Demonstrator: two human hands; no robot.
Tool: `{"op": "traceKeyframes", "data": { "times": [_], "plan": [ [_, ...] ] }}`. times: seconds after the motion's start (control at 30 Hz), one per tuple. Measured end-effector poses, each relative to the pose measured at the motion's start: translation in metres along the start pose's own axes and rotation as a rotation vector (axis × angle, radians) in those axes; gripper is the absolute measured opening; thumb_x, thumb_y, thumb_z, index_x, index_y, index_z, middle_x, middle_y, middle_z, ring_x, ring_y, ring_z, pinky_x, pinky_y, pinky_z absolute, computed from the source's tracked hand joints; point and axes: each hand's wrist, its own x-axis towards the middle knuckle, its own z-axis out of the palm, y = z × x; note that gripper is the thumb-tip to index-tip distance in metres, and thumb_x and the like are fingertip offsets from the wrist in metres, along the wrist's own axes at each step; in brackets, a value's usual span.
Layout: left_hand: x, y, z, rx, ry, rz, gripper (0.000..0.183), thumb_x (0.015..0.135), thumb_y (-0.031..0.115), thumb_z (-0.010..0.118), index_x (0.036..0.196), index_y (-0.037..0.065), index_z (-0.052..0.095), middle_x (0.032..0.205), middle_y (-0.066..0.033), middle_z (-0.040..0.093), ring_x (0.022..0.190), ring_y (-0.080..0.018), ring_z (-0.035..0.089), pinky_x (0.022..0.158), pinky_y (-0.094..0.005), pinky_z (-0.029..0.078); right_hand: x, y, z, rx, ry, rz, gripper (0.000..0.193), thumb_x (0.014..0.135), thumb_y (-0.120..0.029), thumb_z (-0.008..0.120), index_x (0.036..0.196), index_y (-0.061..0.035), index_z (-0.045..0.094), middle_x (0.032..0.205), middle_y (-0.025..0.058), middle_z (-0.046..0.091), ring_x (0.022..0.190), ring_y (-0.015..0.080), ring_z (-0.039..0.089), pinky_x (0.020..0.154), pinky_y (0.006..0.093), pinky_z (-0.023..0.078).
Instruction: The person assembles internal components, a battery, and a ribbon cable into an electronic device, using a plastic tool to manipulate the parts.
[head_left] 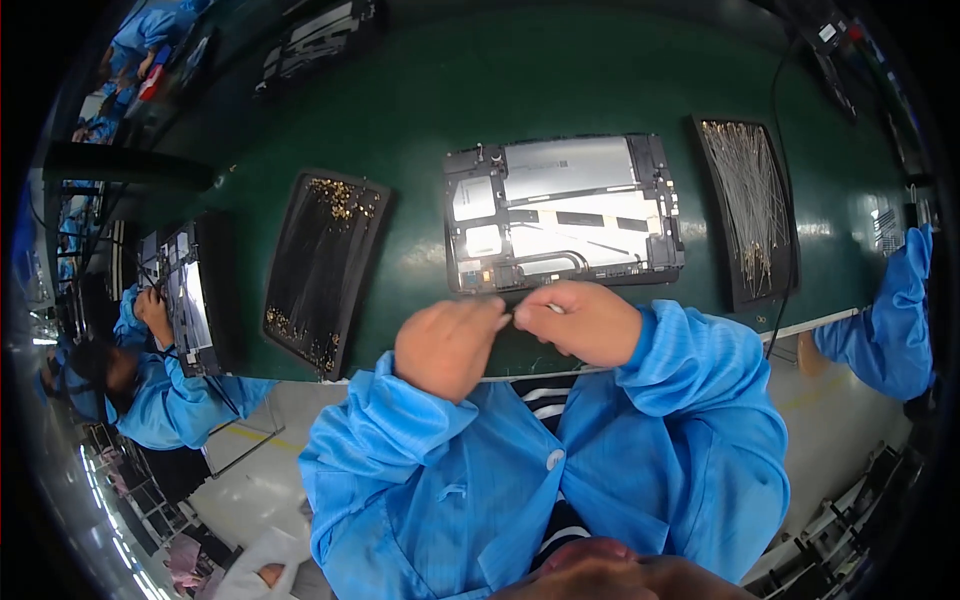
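My left hand [447, 346] and my right hand [582, 322] meet just in front of an opened tablet-like device [570, 215], close to the table's near edge. Both hands are closed, thumbs and fingers pinched toward each other, tips almost touching. A tiny pale piece shows at the fingertips, too small to name. The device lies flat, with silver panels, a dark frame, and small boards and a bent dark cable along its near side. Neither hand appears to touch it.
Left of the device, a black tray [283, 258] holds thin black cables with gold-coloured ends. A second black tray [712, 190] at the right carries many pale thin cables. A dark cord [783, 150] runs beside it. Co-workers in blue sleeves [165, 405] sit at both sides.
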Motion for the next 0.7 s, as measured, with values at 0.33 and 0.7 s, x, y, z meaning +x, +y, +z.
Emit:
{"op": "traceKeyframes", "data": {
  "times": [0.33,0.7],
  "plan": [
    [0.008,0.0,0.045,-0.007,0.141,-0.022,0.015,0.064,0.002,0.061,0.078,0.002,0.055,0.074,-0.0099,0.055,0.074,-0.0306,0.051,0.071,-0.0374,0.041,-0.008,0.011,0.001,0.638,0.378,0.059,0.031,0.081,-0.024,0.048,0.102,-0.0009,0.044,0.081,0.0089,0.054,0.059,0.0118,0.049,0.047,0.0224,0.04],
    [0.014,-0.002,0.053,0.127,0.116,-0.056,0.012,0.065,0.008,0.059,0.076,0.006,0.056,0.075,-0.007,0.054,0.082,-0.0287,0.048,0.075,-0.0379,0.036,0.018,0.04,0.006,0.191,0.838,-0.612,0.033,0.085,-0.023,0.04,0.102,0.0048,0.044,0.084,0.0132,0.058,0.078,0.0183,0.055,0.069,0.0282,0.043]
  ]
}}
